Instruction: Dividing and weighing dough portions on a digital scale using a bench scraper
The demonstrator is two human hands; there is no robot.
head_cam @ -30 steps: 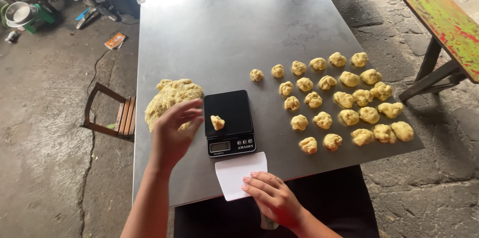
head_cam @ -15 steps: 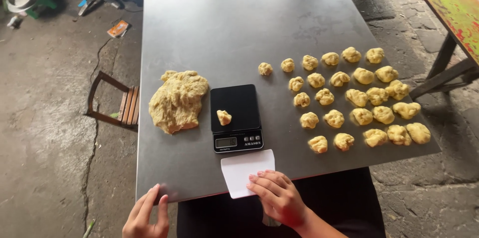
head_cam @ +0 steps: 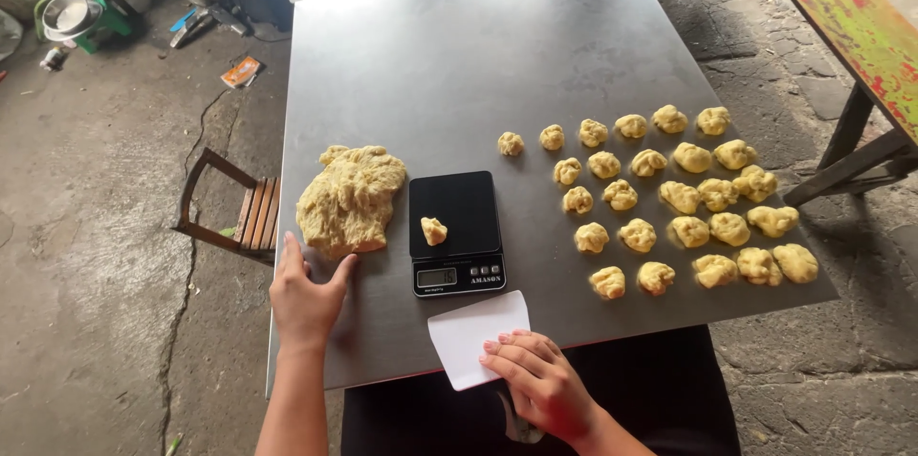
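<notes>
A big lump of yellow dough (head_cam: 350, 200) lies on the grey metal table (head_cam: 478, 45). My left hand (head_cam: 306, 295) rests open on the table's left edge, just below the lump, its thumb close to the dough. Right of the lump stands a black kitchen scale (head_cam: 455, 232) with one small dough piece (head_cam: 433, 230) on its platform. My right hand (head_cam: 537, 379) lies flat on a white plastic scraper (head_cam: 466, 332) at the table's near edge. Several small dough balls (head_cam: 669, 198) sit in rows to the right.
A wooden chair (head_cam: 234, 217) stands by the table's left side on the concrete floor. A bench with a painted green and red top (head_cam: 841, 16) runs along the right. Tools, a bucket and clutter (head_cam: 86, 16) lie at the far left.
My left hand left the dough lump, dropped below the table edge, and now rests on the table just below the lump. The right hand stays on the scraper.
</notes>
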